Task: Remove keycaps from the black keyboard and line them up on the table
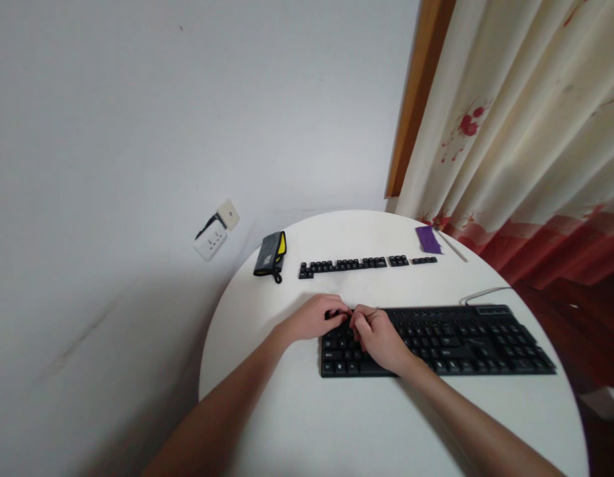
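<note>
A black keyboard (pixel 456 354) lies on the white round table, and both hands are at its upper left part. My left hand (pixel 317 317) curves over the top left corner, thumb and fingertips drawn close together. Touching or nearly touching those fingertips, my right hand (pixel 379 334) is closed with its fingers curled inward over the left keys. Whatever is pinched between the fingers is too small and hidden to name. Behind the keyboard, loose black keycaps (pixel 359 264) lie in a row, split into several groups.
A dark grey pouch with yellow lining (pixel 271 254) sits at the table's back left. At the back right are a purple cloth (pixel 428 240) and a thin stick (pixel 452 245). A cable (pixel 485 291) runs behind the keyboard. A wall socket (pixel 210 240) and curtain (pixel 525 132) border the table (pixel 297 411).
</note>
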`<move>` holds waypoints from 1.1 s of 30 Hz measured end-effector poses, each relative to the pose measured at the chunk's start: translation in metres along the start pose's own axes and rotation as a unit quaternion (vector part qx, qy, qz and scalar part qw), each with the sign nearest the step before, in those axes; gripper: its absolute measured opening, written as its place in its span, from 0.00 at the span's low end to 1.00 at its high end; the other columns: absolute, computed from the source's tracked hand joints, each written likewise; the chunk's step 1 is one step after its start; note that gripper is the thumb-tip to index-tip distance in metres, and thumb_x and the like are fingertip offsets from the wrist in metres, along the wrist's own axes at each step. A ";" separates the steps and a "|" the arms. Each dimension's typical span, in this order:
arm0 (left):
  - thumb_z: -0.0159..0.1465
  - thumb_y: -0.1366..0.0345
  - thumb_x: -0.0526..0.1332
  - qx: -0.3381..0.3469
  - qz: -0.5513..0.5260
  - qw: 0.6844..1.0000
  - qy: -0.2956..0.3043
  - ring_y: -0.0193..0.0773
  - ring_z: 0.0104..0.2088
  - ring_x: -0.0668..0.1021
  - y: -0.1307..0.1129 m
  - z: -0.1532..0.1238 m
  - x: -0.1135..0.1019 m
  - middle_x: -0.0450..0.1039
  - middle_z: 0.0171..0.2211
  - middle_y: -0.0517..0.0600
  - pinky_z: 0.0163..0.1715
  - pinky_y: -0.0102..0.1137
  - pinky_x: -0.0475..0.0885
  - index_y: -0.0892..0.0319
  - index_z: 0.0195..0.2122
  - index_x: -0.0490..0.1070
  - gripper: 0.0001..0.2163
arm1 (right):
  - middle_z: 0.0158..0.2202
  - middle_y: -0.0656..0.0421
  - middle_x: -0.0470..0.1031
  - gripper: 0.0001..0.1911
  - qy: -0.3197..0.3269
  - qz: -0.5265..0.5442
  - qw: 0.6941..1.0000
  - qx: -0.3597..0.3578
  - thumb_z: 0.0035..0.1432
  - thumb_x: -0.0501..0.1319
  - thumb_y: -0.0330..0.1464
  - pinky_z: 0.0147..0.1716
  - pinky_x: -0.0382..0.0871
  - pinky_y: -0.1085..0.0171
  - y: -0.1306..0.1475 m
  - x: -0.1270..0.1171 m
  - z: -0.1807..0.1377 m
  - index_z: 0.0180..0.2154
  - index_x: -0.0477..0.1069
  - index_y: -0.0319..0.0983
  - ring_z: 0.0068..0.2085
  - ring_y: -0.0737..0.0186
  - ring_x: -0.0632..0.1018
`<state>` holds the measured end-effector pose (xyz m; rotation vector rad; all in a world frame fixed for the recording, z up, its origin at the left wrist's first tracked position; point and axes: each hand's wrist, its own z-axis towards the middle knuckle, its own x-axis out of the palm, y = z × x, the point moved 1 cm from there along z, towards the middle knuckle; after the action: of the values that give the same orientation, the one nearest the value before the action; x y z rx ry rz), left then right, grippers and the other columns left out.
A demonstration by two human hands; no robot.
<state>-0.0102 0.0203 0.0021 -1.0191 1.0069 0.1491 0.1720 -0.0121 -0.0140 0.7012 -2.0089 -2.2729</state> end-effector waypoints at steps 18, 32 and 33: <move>0.64 0.70 0.57 0.000 0.012 1.000 0.011 0.36 0.34 0.75 -0.001 0.001 0.001 0.76 0.32 0.48 0.37 0.28 0.67 0.57 0.38 0.77 0.08 | 0.18 0.66 0.65 0.10 0.023 0.066 0.997 0.019 0.58 0.52 0.29 0.16 0.55 0.73 -0.003 -0.005 0.003 0.26 0.67 0.37 0.16 0.72 0.65; 0.68 0.63 0.56 -0.015 -0.026 0.999 -0.018 0.36 0.35 0.76 -0.005 0.002 0.000 0.78 0.33 0.49 0.39 0.29 0.68 0.58 0.38 0.79 0.11 | 0.18 0.64 0.68 0.15 -0.034 0.202 0.978 0.032 0.61 0.52 0.37 0.13 0.56 0.73 -0.010 -0.010 0.005 0.26 0.68 0.37 0.15 0.72 0.66; 0.68 0.62 0.55 -0.022 -0.040 0.999 -0.028 0.37 0.36 0.76 -0.004 0.002 0.001 0.78 0.34 0.49 0.39 0.30 0.69 0.58 0.38 0.79 0.12 | 0.19 0.64 0.68 0.15 -0.043 0.209 0.977 0.027 0.62 0.52 0.38 0.14 0.55 0.73 -0.009 -0.011 0.004 0.27 0.68 0.37 0.15 0.72 0.66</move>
<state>-0.0060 0.0197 0.0041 -1.0884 0.9151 0.1341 0.1826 -0.0031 -0.0188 0.1565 -2.0227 -2.0367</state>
